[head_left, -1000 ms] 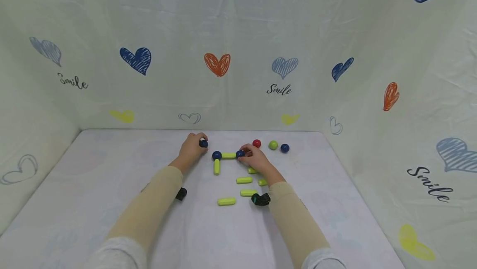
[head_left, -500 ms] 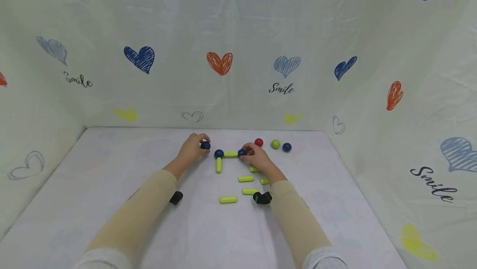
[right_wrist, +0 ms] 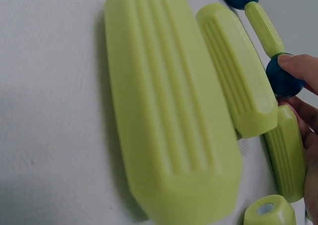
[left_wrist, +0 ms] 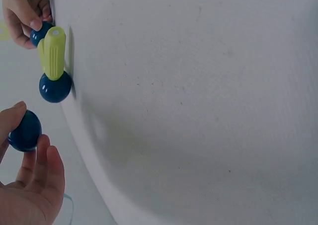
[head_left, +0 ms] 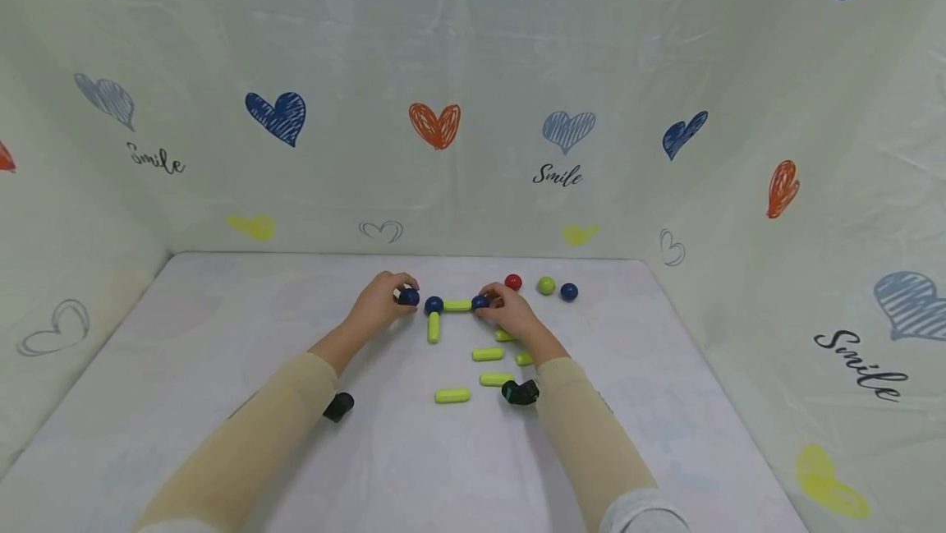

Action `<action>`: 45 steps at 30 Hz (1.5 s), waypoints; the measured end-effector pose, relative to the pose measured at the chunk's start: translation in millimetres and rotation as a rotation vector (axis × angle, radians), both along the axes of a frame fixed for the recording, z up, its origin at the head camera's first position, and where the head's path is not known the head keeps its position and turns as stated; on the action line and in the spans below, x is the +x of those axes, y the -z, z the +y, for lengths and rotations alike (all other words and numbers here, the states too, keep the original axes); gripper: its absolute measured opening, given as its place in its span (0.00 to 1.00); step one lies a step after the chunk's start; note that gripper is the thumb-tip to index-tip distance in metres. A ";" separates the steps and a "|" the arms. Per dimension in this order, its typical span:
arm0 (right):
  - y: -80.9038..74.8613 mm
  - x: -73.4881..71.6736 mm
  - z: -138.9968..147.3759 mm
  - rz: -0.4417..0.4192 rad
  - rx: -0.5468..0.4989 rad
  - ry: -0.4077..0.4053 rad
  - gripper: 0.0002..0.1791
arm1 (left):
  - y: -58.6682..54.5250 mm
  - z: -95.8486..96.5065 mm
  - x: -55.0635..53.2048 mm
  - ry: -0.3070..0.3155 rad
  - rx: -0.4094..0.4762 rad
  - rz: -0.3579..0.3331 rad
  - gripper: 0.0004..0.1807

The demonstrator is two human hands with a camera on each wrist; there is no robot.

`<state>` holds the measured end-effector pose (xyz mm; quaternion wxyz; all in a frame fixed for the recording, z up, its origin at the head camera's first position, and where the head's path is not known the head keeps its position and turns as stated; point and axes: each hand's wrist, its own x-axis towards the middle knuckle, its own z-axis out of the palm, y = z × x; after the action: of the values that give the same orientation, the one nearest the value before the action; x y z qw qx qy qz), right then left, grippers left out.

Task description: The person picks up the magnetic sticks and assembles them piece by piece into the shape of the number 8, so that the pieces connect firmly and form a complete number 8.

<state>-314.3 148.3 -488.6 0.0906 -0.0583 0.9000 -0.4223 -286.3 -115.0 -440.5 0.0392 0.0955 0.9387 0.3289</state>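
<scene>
My left hand (head_left: pixel 377 303) pinches a dark blue ball (left_wrist: pixel 26 131) between thumb and fingers, just left of a joined piece. In that piece, a blue corner ball (head_left: pixel 433 305) links two yellow-green rods: one rod (head_left: pixel 433 328) points toward me, the other rod (head_left: pixel 457 305) runs right to a second blue ball (head_left: pixel 479 303). The fingers of my right hand (head_left: pixel 513 315) grip this second ball; the right wrist view shows the thumb on top of the ball (right_wrist: pixel 284 76). A small gap separates the left hand's ball from the corner ball.
Several loose yellow-green rods (head_left: pixel 452 396) lie in front of and below my right hand. Behind it, a red ball (head_left: pixel 513 282), a green ball (head_left: pixel 545 285) and a blue ball (head_left: pixel 568 291) sit in a row near the table's back edge. A heart-printed curtain (head_left: pixel 318 188) surrounds the table.
My left hand has come toward me and slightly right with its blue ball, closer to the corner ball. The right hand keeps its grip on the other ball. The head view has shifted slightly.
</scene>
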 end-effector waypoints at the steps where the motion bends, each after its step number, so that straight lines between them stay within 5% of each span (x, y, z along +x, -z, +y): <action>1: -0.1 0.1 -0.1 0.001 0.000 -0.001 0.18 | -0.7 0.3 1.6 0.003 0.004 -0.001 0.19; 20: -3.2 1.5 -0.4 -0.007 -0.003 -0.007 0.18 | -1.2 15.3 31.5 -0.029 0.118 -0.110 0.20; 45: -4.2 3.4 -2.0 -0.005 0.024 -0.007 0.20 | 17.6 20.6 48.2 -0.013 0.126 -0.179 0.20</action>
<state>-310.9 146.4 -484.5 0.0949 -0.0591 0.9047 -0.4111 -238.2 -94.4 -458.2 0.1149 0.0620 0.9095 0.3947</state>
